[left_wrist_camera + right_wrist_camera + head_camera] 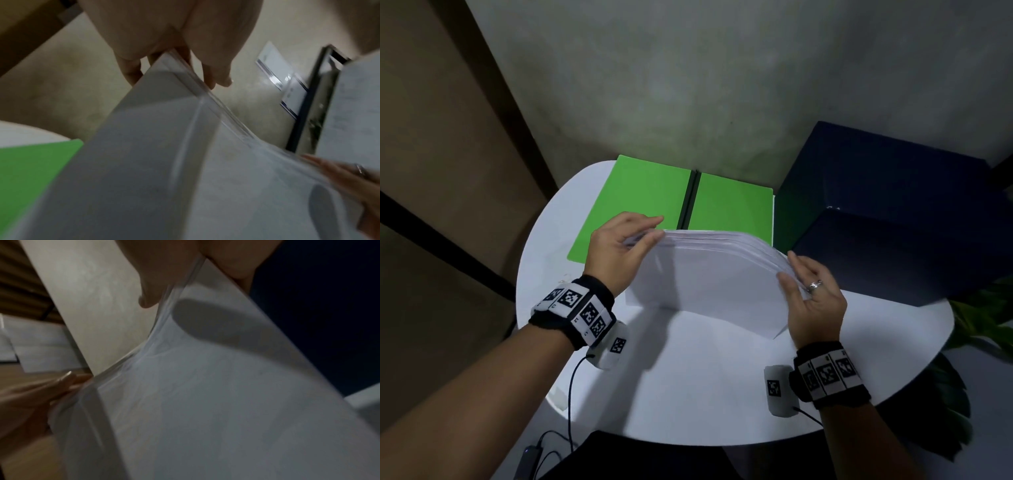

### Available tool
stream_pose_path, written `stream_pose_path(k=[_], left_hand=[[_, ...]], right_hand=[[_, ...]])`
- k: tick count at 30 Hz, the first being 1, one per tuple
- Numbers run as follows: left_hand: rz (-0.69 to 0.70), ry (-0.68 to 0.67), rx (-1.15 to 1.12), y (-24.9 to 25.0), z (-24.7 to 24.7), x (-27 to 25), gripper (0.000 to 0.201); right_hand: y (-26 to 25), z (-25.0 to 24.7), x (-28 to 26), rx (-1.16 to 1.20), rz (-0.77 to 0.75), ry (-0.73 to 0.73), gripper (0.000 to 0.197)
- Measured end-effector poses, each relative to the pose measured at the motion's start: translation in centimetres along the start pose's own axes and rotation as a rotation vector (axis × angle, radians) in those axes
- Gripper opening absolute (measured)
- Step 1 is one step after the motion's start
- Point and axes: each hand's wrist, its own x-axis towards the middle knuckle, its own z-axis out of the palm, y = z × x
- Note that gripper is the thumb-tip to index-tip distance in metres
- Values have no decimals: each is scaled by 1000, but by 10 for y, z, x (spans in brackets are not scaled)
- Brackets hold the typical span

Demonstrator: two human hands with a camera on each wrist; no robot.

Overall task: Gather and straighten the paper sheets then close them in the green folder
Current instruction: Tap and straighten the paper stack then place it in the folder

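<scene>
A stack of white paper sheets (715,277) stands on its lower edge on the white round table (705,387), bowed upward between my two hands. My left hand (619,246) pinches the stack's left edge, thumb in front and fingers behind. My right hand (808,291), wearing a ring, holds the right edge the same way. The green folder (640,192) lies open and flat behind the sheets, its dark spine running down the middle. The stack (205,162) fills the left wrist view, with the folder (30,165) at lower left. The stack (205,402) also fills the right wrist view.
A dark blue box (893,212) stands at the table's right rear, close to the folder's right edge. Green plant leaves (983,318) show past the table's right rim. A grey wall rises just behind the table. Cables (568,411) hang off the near left.
</scene>
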Motion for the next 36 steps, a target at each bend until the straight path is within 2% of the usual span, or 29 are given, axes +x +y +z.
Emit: stream_pose_path(k=[4,7,11,14,17,20,23,27,31,33,35,36], left_hand=[[156,-138,232,-9,-3,-1,32],[230,-143,207,-14,-5,-1,25],[180,-160,87,-10,-12,2,21],[190,-241,93,-7,-20,5,23],[192,-294,92,-9,-22,9,24],[180,-315,81,-11,-19,12,25],[249,-360,161,-13,-20,13,28],[347,-457,321,-11,-27,15,33],[343,-477,440,-4,-29,18,44],[275,-544,557,13,-20,22,60],[236,-644,698,34,-2,26,78],[241,-686,755,45,10,28,80]], right_hand=[[5,0,-1,-87,-62,-37,33],[6,-3,0,-135,-127,-28,33],[6,-11,3,-203,-160,-70,36],[7,-17,5,-254,-194,-162,38],[12,-20,6,-224,-178,-241,52],[13,-19,6,-261,-259,-273,55],[14,-18,5,-295,-262,-279,52],[13,-17,6,-318,-300,-209,33],[11,-17,6,-271,-286,-203,27],[4,-17,8,-270,-291,-193,24],[-7,-17,13,-305,-373,-199,21],[-16,-17,17,-315,-432,-214,21]])
